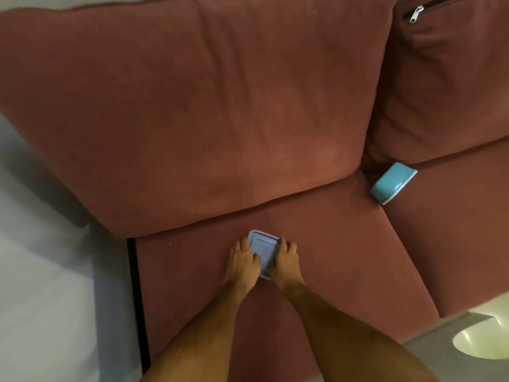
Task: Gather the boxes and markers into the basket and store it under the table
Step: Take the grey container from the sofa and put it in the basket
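A flat pale blue box (264,248) with a ridged lid lies on the red-brown sofa seat (344,244). My left hand (242,261) grips its left side and my right hand (286,260) grips its right side, fingers curled over the edges. A second box, turquoise with a white rim (392,183), lies tilted in the gap between the two seat cushions at the right, against the back cushions. No basket and no markers are in view.
Large back cushions (192,106) rise behind the seat; the right one has a zipper (416,13). Pale floor (41,271) lies left of the sofa's end. A light rounded object (482,343) shows at the bottom right corner.
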`<action>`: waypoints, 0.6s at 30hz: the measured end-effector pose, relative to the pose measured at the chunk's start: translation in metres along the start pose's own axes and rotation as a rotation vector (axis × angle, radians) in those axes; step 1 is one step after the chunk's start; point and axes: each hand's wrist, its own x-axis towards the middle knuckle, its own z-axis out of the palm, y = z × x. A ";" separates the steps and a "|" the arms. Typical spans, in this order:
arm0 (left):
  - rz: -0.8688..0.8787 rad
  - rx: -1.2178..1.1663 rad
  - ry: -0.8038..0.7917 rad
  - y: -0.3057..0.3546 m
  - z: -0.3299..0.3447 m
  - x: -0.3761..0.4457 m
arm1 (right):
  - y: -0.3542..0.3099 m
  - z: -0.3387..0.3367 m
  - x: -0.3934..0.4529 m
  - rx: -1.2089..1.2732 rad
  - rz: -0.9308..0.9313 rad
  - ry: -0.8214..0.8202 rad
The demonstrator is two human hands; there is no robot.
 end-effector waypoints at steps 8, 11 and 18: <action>0.028 -0.058 0.071 0.017 -0.024 -0.022 | -0.015 -0.020 -0.027 0.082 -0.065 0.126; 0.057 -0.075 0.120 0.020 -0.036 -0.037 | -0.026 -0.026 -0.045 0.206 -0.045 0.212; 0.185 -0.094 0.221 0.009 -0.053 -0.096 | -0.032 -0.018 -0.111 0.282 -0.101 0.355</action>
